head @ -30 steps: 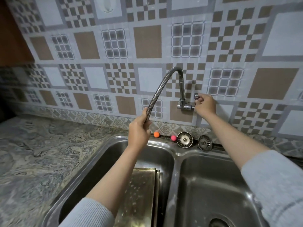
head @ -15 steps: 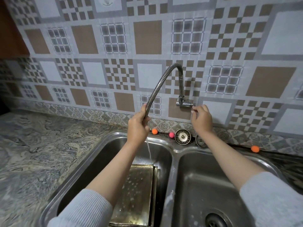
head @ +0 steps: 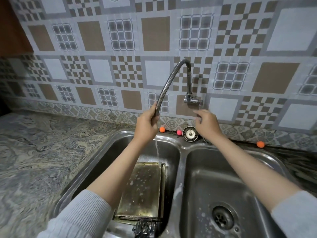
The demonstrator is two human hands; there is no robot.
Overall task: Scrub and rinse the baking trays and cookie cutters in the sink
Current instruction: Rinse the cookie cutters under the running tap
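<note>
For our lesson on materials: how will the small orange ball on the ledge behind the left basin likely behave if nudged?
The small orange ball is round, so it would probably roll. It looks light. The steel sink rim lies just in front, so it may drop into a basin.

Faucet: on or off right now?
On. A thin stream of water falls from the hose end held in the left hand toward the baking tray.

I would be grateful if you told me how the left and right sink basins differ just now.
The left basin holds the stacked baking trays; the right basin holds none. Water streams from the hose into the left basin, not the right. The right basin's drain shows; the left's is hidden. Both are stainless steel.
</note>
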